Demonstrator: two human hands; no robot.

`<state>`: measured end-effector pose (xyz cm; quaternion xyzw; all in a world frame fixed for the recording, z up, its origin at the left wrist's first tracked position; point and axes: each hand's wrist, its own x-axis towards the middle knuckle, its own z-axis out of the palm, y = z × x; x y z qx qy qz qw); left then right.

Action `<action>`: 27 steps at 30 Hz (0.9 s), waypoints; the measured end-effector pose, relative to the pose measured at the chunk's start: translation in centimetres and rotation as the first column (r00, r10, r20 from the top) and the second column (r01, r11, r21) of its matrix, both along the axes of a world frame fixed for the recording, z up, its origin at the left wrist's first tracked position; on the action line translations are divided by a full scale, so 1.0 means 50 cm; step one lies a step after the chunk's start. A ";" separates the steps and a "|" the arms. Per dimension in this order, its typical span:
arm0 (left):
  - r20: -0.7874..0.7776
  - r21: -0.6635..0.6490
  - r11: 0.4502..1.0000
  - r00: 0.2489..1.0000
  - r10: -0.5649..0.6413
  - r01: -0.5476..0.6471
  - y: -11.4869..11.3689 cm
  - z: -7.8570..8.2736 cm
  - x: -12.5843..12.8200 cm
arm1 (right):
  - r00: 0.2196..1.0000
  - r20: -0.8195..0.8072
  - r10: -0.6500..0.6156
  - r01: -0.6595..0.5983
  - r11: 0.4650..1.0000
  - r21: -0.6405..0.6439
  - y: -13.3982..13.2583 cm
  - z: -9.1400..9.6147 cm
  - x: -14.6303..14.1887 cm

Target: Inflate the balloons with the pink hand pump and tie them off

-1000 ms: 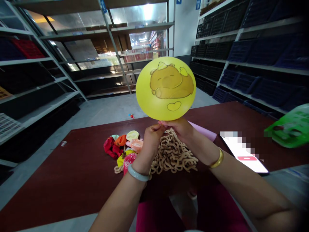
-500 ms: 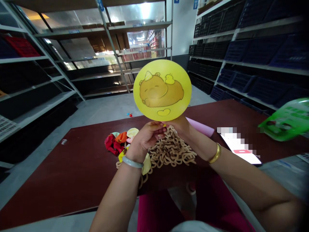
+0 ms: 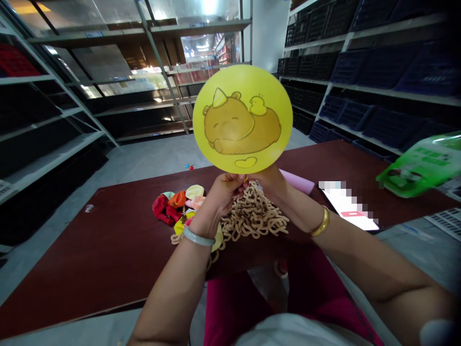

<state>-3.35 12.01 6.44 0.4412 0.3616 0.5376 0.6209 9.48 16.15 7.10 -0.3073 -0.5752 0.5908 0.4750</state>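
A round yellow balloon (image 3: 248, 120), printed with a brown sleeping animal in a party hat and a chick, stands upright in front of me. Its neck is pinched in the fingertips of my left hand (image 3: 230, 188). My right hand (image 3: 270, 181) closes at the same spot from the other side, most of its fingers hidden behind the balloon's lower edge. Under both hands lies a heap of curly tan loops (image 3: 257, 216). Left of it are several limp balloons, among them a red one (image 3: 163, 211), an orange one (image 3: 177, 198) and a pale yellow one (image 3: 195, 192).
On the dark red table (image 3: 108, 250), a pink tube (image 3: 297, 181) lies behind my right wrist. A lit phone-like screen (image 3: 355, 211) and a green plastic bag (image 3: 414, 168) are to the right. Shelves with dark crates (image 3: 389, 115) line the room.
The yellow balloon looks larger and sits higher in view, with both hands still at its neck. The whole view has shifted slightly, and my left fingers are drawn tighter together.
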 end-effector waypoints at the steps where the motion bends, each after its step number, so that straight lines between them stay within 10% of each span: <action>1: -0.106 0.035 0.999 0.994 0.008 -0.004 0.000 0.001 -0.001 | 0.999 -0.052 0.001 -0.001 1.000 0.008 -0.001 0.006 0.003; 7: -0.539 0.386 0.922 0.812 0.224 0.002 0.001 0.008 -0.006 | 0.986 -0.161 -0.043 0.032 0.997 -0.072 0.016 0.016 0.024; 12: -0.105 0.146 0.989 0.994 0.001 0.014 -0.001 0.004 0.001 | 0.987 0.039 0.155 -0.151 0.985 -0.088 0.032 0.004 0.035; 16: 0.287 0.036 0.998 0.957 0.037 -0.049 0.005 0.009 -0.018 | 0.900 0.432 0.063 -0.166 0.965 0.204 0.060 0.002 0.075; 18: 0.350 -0.019 0.995 0.931 0.103 -0.102 0.010 0.011 -0.031 | 0.808 0.587 -0.039 -0.283 0.849 0.446 0.070 -0.002 0.102; 22: 0.374 -0.061 0.992 0.919 0.124 -0.109 0.018 0.008 -0.043 | 0.576 0.779 -0.249 -0.644 0.448 0.620 0.068 -0.025 0.136; 24: 0.371 -0.057 0.993 0.921 0.120 -0.106 0.021 0.003 -0.044 | 0.543 0.786 -0.295 -0.669 0.413 0.617 0.067 -0.038 0.138; 27: 0.355 -0.060 0.991 0.925 0.133 -0.119 0.024 -0.003 -0.045 | 0.612 0.758 -0.228 -0.594 0.501 0.630 0.080 -0.041 0.134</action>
